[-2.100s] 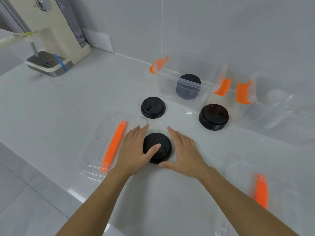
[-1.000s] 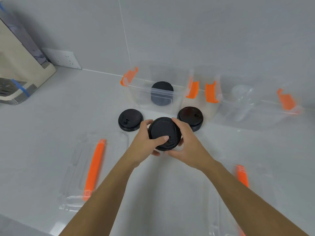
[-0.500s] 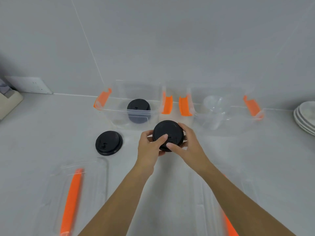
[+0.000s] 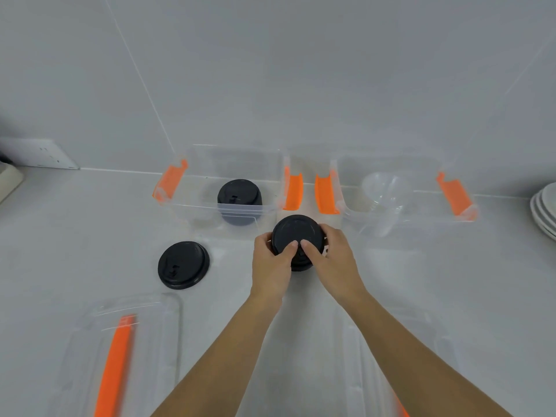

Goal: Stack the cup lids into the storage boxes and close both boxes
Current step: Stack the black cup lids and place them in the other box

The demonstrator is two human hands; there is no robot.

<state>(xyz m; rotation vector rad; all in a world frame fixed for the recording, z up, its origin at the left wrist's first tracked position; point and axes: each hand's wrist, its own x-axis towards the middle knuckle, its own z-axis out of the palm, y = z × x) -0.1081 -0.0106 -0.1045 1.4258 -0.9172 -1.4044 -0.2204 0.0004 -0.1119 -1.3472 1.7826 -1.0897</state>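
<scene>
My left hand [image 4: 272, 260] and my right hand [image 4: 332, 257] both grip a black cup lid [image 4: 296, 231], held over a stack of black lids [image 4: 301, 264] of which only the near edge shows. A single black lid [image 4: 183, 264] lies on the counter to the left. Behind, the left clear storage box [image 4: 195, 203] with orange clips holds a stack of black lids [image 4: 239, 195]. The right clear box [image 4: 421, 203] holds clear lids [image 4: 382, 188]. Two clear box covers with orange strips lie near me, one at the left [image 4: 150, 311] and one at the right [image 4: 376, 356].
A white wall socket [image 4: 45, 153] is at the far left on the tiled wall. Stacked white plates [image 4: 546, 206] sit at the right edge. The counter is white and glossy.
Both hands lifted the black lid from the counter near me and carried it forward and right onto the stack of black lids. The camera view swung right, away from the appliance.
</scene>
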